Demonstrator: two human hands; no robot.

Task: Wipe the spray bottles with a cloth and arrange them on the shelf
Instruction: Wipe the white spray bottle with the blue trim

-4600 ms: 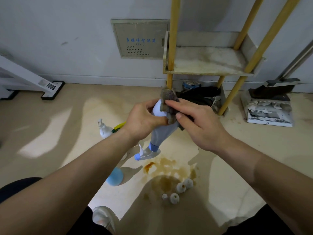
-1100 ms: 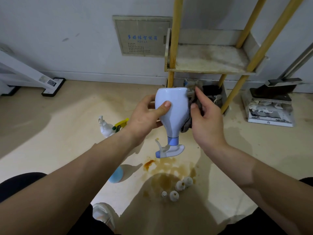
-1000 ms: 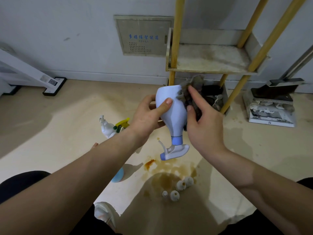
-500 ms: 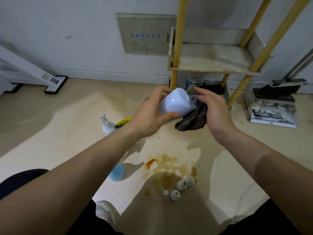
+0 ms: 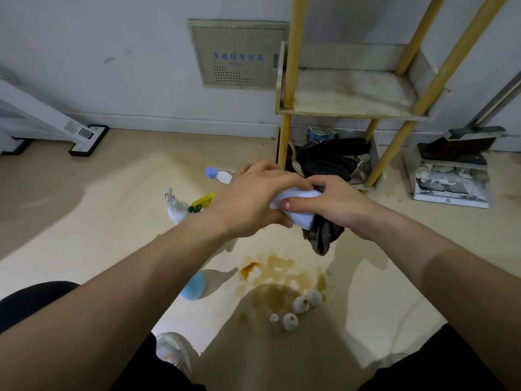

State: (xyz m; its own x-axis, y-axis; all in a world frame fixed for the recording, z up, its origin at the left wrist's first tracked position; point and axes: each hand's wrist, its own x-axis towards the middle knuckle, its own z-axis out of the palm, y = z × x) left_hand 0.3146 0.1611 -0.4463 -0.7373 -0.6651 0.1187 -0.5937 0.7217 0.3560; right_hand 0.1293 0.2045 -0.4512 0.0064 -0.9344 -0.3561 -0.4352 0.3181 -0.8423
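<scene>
Left hand [image 5: 248, 201] and right hand [image 5: 335, 207] meet mid-frame, above the floor [image 5: 112, 221] and near side of the shelf [image 5: 346, 91]. Between them is the pale blue spray bottle [image 5: 298, 213], mostly covered by both hands, with only part of its body showing. Left fingers [image 5: 279, 176] are curled over the top of the bottle, clamped on it. The right thumb [image 5: 296, 204] lies across the bottle's near face. The other right fingers are folded around the dark grey cloth [image 5: 324, 235], pressing it to the bottle's right side. The loose end of the cloth hangs below the right palm.

The middle board of the shelf is bare and stained, and the shelf has yellow posts. Its bottom level holds a dark bundle [image 5: 332, 159].

On the floor, left of the hands:
- A white spray bottle [image 5: 174, 206] stands upright.
- A yellow-green trigger [image 5: 201, 203] is just beside it.
- A bottle with a lilac cap [image 5: 218, 174] lies farther back, partly behind the left hand.
- A blue bottle [image 5: 193, 286] is nearer, half hidden by the left forearm.

A brown stain [image 5: 279, 280] is spread on the floor below the hands, with four small white bottles [image 5: 301, 306] clustered at its near edge.

A grey wall panel [image 5: 239, 53] is left of the shelf. A dustpan [image 5: 456, 145] sits on a white box at far right. A white stand foot [image 5: 87, 135] is at far left. A shoe [image 5: 172, 348] is at the near edge.
</scene>
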